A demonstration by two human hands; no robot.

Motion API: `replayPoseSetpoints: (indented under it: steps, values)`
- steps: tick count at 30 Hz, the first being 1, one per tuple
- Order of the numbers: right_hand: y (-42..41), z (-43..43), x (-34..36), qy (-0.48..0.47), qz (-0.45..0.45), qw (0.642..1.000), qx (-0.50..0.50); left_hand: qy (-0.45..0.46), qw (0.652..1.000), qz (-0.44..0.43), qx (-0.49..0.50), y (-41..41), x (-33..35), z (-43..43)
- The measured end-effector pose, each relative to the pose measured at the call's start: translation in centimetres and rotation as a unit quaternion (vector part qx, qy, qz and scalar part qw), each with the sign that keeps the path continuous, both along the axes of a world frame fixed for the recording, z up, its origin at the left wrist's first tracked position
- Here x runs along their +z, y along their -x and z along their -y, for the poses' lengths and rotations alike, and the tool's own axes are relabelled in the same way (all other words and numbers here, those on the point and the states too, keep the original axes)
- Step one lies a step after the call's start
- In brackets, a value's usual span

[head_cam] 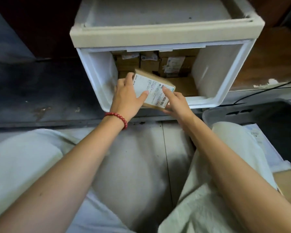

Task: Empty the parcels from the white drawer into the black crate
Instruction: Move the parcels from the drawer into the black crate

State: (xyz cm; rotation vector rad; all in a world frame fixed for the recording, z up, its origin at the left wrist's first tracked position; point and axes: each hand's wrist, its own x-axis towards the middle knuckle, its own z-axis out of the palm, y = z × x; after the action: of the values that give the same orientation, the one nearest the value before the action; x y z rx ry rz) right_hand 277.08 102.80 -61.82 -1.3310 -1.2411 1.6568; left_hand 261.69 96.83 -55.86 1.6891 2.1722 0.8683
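Observation:
The white drawer (207, 100) stands pulled out in front of me, with several brown cardboard parcels (149, 62) stacked at its back. Both my hands hold one flat brown parcel with a white shipping label (151, 86) above the drawer's front part. My left hand (127, 95) grips its left edge, thumb on the label. My right hand (176, 102) holds its right end, index finger laid on the label. The black crate (279, 121) sits on the floor at the right, holding a white mailer bag (257, 137) and a brown box (289, 184).
The drawer belongs to a white plastic cabinet (158, 33) on a dark low ledge (40, 98). My knees in pale trousers fill the bottom of the view. A black cable (262, 91) runs at the right behind the crate.

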Motion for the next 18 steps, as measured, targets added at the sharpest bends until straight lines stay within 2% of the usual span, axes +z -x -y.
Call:
replayPoseSetpoints:
  steps: [3,7,12,18]
  values:
    - [-1.7,2.0,0.6,0.007,-0.006,1.0,-0.01,-0.004,1.0,0.003,-0.01,-1.2,0.3,3.4]
    - [-3.8,4.5,1.7,-0.012,0.006,0.999,-0.031,-0.038,0.998,0.05,-0.011,-3.5,-0.1,7.2]
    - [-5.0,6.0,2.8,-0.055,0.022,0.995,-0.082,-0.039,0.989,0.139,0.013,-4.7,-0.1,9.1]
    - [-4.1,7.3,3.1,-0.126,0.018,0.992,-0.021,-0.033,0.969,0.229,0.091,-3.2,0.7,8.1]
